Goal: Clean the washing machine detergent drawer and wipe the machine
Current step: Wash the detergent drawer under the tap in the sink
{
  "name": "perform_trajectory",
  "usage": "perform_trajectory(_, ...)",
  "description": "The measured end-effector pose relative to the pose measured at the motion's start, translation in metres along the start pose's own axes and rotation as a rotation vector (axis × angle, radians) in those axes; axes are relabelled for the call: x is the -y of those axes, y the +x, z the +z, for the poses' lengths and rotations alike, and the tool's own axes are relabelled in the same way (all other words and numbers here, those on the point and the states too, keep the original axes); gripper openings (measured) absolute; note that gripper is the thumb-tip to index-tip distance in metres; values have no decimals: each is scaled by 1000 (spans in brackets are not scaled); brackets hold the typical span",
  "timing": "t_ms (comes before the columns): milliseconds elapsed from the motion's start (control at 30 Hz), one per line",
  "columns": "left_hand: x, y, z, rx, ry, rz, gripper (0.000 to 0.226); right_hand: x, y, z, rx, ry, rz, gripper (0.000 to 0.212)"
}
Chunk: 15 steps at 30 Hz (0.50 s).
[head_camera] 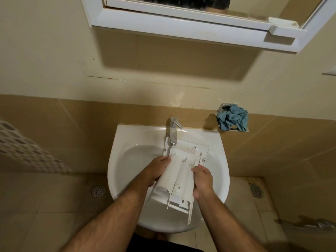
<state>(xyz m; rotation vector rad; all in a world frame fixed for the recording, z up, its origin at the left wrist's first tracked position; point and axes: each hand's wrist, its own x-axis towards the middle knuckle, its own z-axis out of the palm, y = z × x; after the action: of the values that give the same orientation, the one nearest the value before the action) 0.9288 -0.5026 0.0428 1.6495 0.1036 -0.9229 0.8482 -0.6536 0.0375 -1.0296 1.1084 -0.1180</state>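
Observation:
The white plastic detergent drawer (179, 177) lies upside down and lengthwise over the white washbasin (127, 160), its far end under the chrome tap (174, 130). My left hand (156, 170) grips the drawer's left side with fingers curled round the rounded underside. My right hand (202, 180) grips its right edge. A crumpled blue cloth (233, 118) sits in a metal wall holder to the right of the tap. No water is seen running.
A white mirror cabinet (190, 24) hangs on the wall above the basin. Floor drains lie at the left (97, 190) and right (256, 190) of the basin on beige tiles. A chrome hose fitting (316, 224) shows at the lower right.

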Motion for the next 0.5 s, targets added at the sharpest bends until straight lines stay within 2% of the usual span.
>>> perform_trajectory(67,-1,-4,-2,87,61,-52,36,-5,-6,1,-43,-1,-32,33)
perform_trajectory(167,0,-8,-1,201,255,-122,55,-15,-19,0,-122,-6,-87,35)
perform_trajectory(300,5,-10,4,193,389,-32,82,-27,-30,-6,-194,-57,-133,47)
perform_trajectory(500,-7,-7,-9,230,668,122,75,-14,-40,-13,-363,-438,-435,71)
